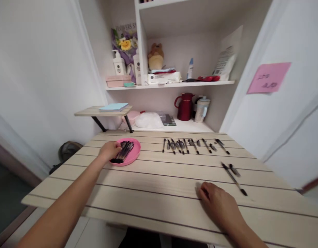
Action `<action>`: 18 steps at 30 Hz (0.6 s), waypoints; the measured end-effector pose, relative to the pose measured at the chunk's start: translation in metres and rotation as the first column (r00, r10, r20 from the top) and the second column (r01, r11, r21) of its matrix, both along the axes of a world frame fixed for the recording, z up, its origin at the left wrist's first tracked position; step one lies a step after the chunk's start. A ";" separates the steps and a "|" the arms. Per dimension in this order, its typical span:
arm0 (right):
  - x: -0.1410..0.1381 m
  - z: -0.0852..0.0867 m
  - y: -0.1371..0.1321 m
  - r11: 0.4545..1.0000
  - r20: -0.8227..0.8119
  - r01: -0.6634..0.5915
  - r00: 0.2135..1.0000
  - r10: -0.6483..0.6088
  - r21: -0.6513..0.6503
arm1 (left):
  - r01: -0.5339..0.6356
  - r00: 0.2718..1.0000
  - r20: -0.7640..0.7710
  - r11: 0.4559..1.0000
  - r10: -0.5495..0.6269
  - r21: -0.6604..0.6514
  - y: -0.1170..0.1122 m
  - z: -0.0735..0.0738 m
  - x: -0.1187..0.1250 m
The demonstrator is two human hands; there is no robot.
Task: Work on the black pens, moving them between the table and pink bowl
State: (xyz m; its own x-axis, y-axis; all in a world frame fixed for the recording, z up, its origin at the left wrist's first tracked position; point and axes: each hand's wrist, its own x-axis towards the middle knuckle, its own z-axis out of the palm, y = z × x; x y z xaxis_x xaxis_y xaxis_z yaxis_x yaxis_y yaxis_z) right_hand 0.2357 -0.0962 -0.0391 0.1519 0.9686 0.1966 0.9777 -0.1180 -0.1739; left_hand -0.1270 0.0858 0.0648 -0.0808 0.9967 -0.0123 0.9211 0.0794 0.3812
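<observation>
My left hand [109, 150] reaches over the left rim of a round pink plate [136, 154], fingers bent and closed against the pens at its edge. A bundle of black-tipped pens [126, 151] lies slanted on this plate. Which pen the fingertips grip is partly hidden. On the wooden table, my right hand [218, 203] rests with curled fingers and nothing visible in it. Beyond it to the right lie a single pen [234, 179] and a dark pen cap [234, 169]. Several more pens [179, 146] and loose caps form a row farther back.
A small raised stand [88, 112] with blue paper [113, 107] occupies the table's back left. Behind the table, a shelf holds a red jug [185, 106], a pale tumbler [201, 109] and a white plastic bag [148, 120]. A pink note [269, 77] hangs at right.
</observation>
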 end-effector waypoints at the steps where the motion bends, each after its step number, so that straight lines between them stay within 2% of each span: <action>1: -0.007 -0.003 0.001 1.000 -0.005 -0.016 1.000 0.016 0.008 | 0.017 0.995 -0.094 1.000 -0.019 -0.025 0.002 -0.003 0.001; 7: -0.016 -0.012 0.004 0.999 -0.019 -0.022 1.000 0.022 0.024 | -0.034 0.987 -0.157 0.998 0.026 -0.050 0.011 -0.022 0.017; 10: -0.014 -0.012 0.002 1.000 -0.051 -0.016 0.999 0.017 0.022 | -0.052 0.993 -0.108 0.997 0.045 -0.055 0.013 -0.020 0.018; 13: -0.012 -0.011 0.002 1.000 -0.112 -0.011 0.994 0.013 0.017 | -0.032 0.999 0.008 0.998 0.032 -0.049 0.006 -0.011 0.021; 16: -0.013 -0.004 0.013 0.999 -0.321 -0.052 0.946 0.051 0.004 | 0.059 0.982 0.181 0.998 -0.056 -0.012 -0.015 -0.008 0.044; 18: -0.017 0.007 0.027 0.995 -0.576 -0.101 0.812 0.094 0.021 | 0.171 0.921 0.356 0.985 -0.159 -0.002 -0.036 -0.014 0.072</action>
State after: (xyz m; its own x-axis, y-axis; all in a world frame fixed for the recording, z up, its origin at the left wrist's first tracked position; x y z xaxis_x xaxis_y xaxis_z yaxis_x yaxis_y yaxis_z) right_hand 0.2184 -0.0691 -0.0322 0.1388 0.9859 0.0934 0.7055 -0.0322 -0.7080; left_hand -0.0546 0.0502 0.0504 0.1001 0.9941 -0.0421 0.7282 -0.0444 0.6839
